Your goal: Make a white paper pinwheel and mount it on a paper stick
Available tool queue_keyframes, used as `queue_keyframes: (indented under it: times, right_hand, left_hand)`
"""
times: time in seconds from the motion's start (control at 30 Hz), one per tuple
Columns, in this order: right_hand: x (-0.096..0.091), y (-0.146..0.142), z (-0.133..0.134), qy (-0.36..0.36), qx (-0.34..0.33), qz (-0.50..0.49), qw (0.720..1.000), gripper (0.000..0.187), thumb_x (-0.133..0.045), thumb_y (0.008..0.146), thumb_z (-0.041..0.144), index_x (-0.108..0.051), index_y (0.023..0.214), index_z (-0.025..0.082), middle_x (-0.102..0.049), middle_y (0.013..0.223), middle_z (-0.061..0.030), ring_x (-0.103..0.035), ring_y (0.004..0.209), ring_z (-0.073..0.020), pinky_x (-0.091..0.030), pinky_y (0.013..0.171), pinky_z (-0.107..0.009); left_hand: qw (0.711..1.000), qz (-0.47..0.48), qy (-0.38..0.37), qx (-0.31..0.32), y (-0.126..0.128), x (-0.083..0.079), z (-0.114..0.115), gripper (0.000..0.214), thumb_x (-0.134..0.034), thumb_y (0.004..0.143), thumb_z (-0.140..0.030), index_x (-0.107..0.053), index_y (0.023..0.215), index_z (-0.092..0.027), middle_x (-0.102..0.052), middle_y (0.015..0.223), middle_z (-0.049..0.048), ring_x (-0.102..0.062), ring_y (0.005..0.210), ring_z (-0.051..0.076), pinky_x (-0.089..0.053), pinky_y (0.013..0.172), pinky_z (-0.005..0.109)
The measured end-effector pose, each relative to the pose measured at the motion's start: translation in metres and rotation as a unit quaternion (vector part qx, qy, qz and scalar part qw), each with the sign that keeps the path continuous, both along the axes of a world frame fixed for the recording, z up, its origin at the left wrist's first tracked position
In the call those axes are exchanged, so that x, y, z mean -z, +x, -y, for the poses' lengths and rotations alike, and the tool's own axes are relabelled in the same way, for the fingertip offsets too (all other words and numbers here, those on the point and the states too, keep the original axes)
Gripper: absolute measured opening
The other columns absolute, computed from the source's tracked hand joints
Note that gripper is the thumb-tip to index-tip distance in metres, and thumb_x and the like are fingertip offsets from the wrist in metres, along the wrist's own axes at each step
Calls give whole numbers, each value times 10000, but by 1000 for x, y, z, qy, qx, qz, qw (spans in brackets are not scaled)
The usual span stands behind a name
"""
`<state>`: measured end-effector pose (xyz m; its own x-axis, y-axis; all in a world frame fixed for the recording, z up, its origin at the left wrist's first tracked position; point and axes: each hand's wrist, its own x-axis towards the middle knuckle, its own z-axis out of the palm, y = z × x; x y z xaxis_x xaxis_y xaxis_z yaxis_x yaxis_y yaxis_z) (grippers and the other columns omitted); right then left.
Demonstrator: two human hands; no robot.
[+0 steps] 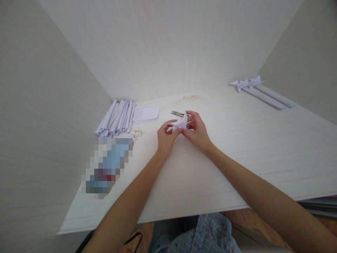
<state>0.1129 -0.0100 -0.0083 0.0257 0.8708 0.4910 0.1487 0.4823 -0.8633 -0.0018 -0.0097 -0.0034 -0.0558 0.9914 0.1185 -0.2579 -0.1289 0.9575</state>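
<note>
Between my two hands, above the middle of the table, is a white paper pinwheel [181,123] with bent, pointed blades. My left hand [166,137] grips its left side, thumb near the centre. On the other side, my right hand [197,130] pinches a blade with fingers curled round it. Just behind my hands lies a small pair of thread snips [177,113], its handle partly hidden by my right fingers. Two finished-looking paper pinwheels on rolled paper sticks [263,95] rest at the back right.
Rolled paper tubes [116,117] are piled at the back left, beside a stack of square paper sheets [146,113]. Small pale bits [137,133] lie in front of them. A blurred-out object [110,168] sits at the left edge. Panels wall the white table [263,147] on three sides.
</note>
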Motion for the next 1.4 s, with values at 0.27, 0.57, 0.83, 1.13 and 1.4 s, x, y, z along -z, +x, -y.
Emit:
queue_keyframes:
  times: [0.27,0.57,0.83,1.13,1.4]
  right_hand:
    - [-1,2,0,12,7,-17,1000,435,-623,642,219,-414,1022,235,-547,703,34,-528,593,-113,-404,562,-263]
    - [-1,3,-1,-13,7,-26,1000,416,-600,626,189,-406,991,229,-569,669,59,-532,585,-101,-414,585,-264]
    - [-2,2,0,-19,22,-23,999,405,-595,616,179,-393,962,233,-545,633,68,-518,559,-101,-413,569,-267]
    - [-1,3,-1,-23,16,-28,999,406,-604,627,200,-380,964,233,-557,645,66,-539,570,-104,-431,590,-274]
    - [1,6,-2,-21,31,-8,999,420,-634,630,259,-389,970,239,-557,639,67,-558,570,-116,-454,596,-290]
  left_hand:
    - [1000,-21,-5,-9,-2,-2,-1,424,-721,485,-187,-586,887,-175,-544,637,-55,-558,607,74,-437,631,219]
    - [1000,-22,8,-12,-3,-2,-1,434,-712,487,-176,-574,898,-171,-528,602,-66,-537,580,62,-408,582,199]
    - [999,-30,18,-9,-3,-4,0,405,-697,489,-149,-574,874,-174,-602,695,-22,-545,595,77,-432,592,215]
    - [999,-28,19,-17,-3,-3,-1,427,-705,474,-143,-556,873,-175,-597,693,-22,-566,607,90,-447,598,219]
    - [999,-42,22,-1,-4,-5,0,483,-717,472,-173,-533,919,-189,-601,696,-22,-549,549,79,-436,552,212]
